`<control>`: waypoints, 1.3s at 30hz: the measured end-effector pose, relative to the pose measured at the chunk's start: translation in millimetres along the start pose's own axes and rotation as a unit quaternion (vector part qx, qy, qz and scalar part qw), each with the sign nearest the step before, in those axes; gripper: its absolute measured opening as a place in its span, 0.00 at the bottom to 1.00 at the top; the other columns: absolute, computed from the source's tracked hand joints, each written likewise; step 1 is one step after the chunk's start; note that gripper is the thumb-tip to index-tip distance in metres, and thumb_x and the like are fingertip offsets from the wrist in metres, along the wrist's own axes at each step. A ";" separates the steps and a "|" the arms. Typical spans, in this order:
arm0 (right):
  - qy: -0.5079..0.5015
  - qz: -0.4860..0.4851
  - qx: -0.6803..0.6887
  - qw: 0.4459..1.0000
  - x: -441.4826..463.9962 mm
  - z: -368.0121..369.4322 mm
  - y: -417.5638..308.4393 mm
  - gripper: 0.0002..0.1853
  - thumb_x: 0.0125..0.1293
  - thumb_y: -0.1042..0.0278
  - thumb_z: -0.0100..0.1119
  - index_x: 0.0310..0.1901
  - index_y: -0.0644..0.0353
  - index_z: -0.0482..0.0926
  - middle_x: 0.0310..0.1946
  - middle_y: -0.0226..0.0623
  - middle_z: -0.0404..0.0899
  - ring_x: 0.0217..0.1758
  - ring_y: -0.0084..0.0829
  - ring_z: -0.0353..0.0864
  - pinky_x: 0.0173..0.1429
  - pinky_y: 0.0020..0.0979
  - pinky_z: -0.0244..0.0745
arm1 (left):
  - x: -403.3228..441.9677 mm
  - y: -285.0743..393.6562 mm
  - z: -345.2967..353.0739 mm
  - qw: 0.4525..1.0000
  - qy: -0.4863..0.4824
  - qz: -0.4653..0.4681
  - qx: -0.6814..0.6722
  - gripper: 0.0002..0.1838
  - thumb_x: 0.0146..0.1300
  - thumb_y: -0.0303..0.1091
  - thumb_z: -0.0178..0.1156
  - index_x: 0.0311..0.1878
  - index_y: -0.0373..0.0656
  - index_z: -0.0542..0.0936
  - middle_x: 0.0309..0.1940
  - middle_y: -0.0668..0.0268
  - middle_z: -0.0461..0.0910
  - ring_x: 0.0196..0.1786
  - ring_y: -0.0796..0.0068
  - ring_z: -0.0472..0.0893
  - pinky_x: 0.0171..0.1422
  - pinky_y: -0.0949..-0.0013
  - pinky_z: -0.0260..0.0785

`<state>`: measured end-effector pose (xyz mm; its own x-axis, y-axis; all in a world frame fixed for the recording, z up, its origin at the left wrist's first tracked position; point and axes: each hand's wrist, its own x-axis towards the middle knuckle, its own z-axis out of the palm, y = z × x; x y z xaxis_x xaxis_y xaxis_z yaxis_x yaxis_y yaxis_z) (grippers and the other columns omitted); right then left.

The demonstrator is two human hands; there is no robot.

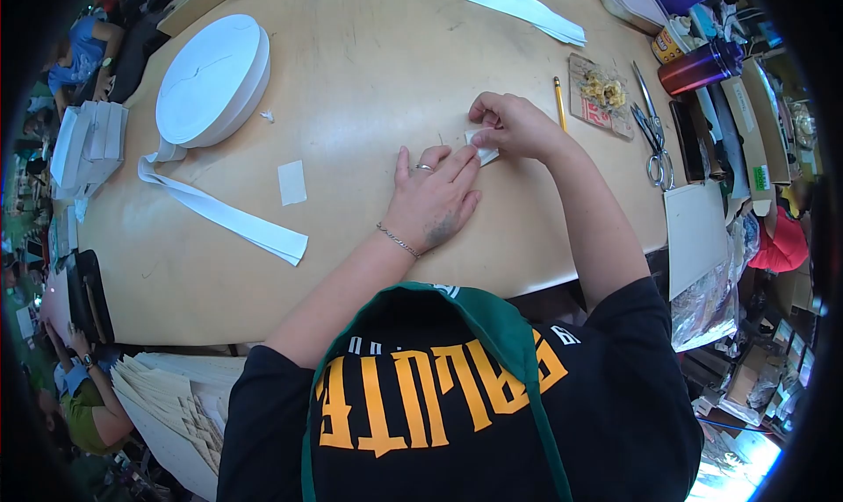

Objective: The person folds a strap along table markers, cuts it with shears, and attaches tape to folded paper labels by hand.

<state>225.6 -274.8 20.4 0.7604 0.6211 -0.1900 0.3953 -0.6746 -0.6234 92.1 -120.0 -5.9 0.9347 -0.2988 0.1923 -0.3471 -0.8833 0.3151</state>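
My left hand point(435, 195) lies palm down on the table with its fingers stretched out. Its fingertips touch the near left side of a small white piece point(488, 156). From the right, my right hand point(516, 126) closes over the same piece, thumb and curled fingers pinched at it; the hand partly hides it. To the left rests a flat white rectangle point(292, 182). Farther left is a big roll of white band point(206, 81), its loose end point(237, 221) folded and trailing across the table toward me.
Right of my hands are a yellow pencil point(560, 103), a board with a yellowish lump point(604, 92) and scissors point(653, 133). Folded white strips point(527, 12) lie at the back. A metallic bottle point(700, 68) stands at the right edge. Other people sit at the left.
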 end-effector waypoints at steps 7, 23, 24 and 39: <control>0.012 0.012 -0.029 0.999 -3.6 5.3 -5.5 0.11 0.53 0.71 0.66 0.37 0.63 0.79 0.29 0.40 0.79 0.37 0.35 0.77 0.44 0.33 0.73 | -0.6 0.2 1.5 1.000 0.017 0.005 0.010 0.24 0.60 0.45 0.56 0.59 0.50 0.72 0.61 0.74 0.68 0.60 0.67 0.67 0.62 0.33 0.51; 0.083 -0.089 -0.005 0.993 -22.4 17.4 9.6 0.07 0.53 0.78 0.64 0.33 0.59 0.78 0.29 0.31 0.75 0.41 0.31 0.69 0.47 0.30 0.69 | -0.8 -0.5 1.3 1.000 0.020 0.007 0.017 0.23 0.59 0.45 0.57 0.57 0.49 0.74 0.61 0.75 0.68 0.59 0.68 0.68 0.61 0.32 0.53; 0.092 -0.102 -0.010 0.990 -23.1 18.9 11.2 0.07 0.53 0.78 0.64 0.34 0.58 0.78 0.29 0.30 0.75 0.41 0.31 0.69 0.47 0.30 0.69 | -0.8 -0.4 1.2 1.000 0.019 0.006 0.016 0.23 0.59 0.45 0.57 0.57 0.49 0.74 0.61 0.75 0.68 0.59 0.68 0.68 0.60 0.32 0.53; 0.102 -0.147 -0.048 0.983 -22.7 17.9 11.9 0.08 0.53 0.74 0.65 0.36 0.54 0.83 0.28 0.30 0.73 0.40 0.35 0.67 0.48 0.32 0.68 | 2.1 -22.0 14.6 0.961 0.123 -0.046 -0.243 0.16 0.56 0.41 0.61 0.49 0.50 0.79 0.58 0.72 0.71 0.60 0.67 0.68 0.61 0.34 0.54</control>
<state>203.8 -289.8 3.7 0.6896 0.7084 0.1503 0.6528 -0.5182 -0.5526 102.8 -106.4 -26.0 0.9377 -0.0806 0.3381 -0.3144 -0.6113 0.7262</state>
